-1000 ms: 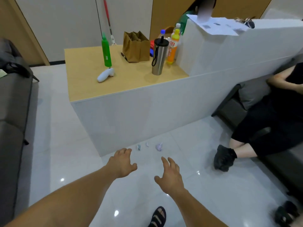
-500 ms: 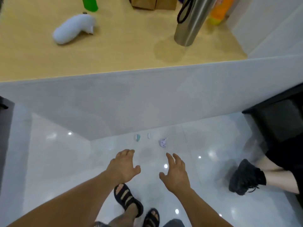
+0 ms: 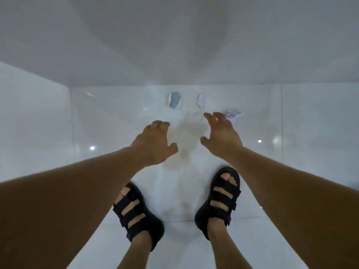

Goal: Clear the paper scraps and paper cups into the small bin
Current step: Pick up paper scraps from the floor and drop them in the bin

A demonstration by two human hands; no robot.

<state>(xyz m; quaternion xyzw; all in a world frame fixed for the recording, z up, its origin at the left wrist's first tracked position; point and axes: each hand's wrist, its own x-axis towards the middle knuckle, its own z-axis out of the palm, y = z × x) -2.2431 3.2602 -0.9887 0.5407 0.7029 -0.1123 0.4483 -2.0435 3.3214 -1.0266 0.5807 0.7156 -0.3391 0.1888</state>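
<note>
Right hand [image 3: 221, 136] reached down over a glossy white floor [image 3: 310, 123], fingers spread and loosely curved, holding nothing. A crumpled lilac scrap [image 3: 233, 115] lay just beside its fingertips, at its one o'clock; the picture was blurred, so contact could not be told. Left hand [image 3: 155, 144] hovered alongside, also empty, fingers bent downward, with a pale blue scrap [image 3: 175, 100] at its twelve o'clock, a little apart. A small white scrap [image 3: 201, 100] lay between those two, at the right hand's eleven o'clock. All three sat near the foot of a white panel [image 3: 174, 45]. No bin or paper cup was in view. The flat scraps looked likely to slide on the slick tile or be nudged against the panel by a fast swipe, and loosely pinched pieces could drop on the way to the bin.
</note>
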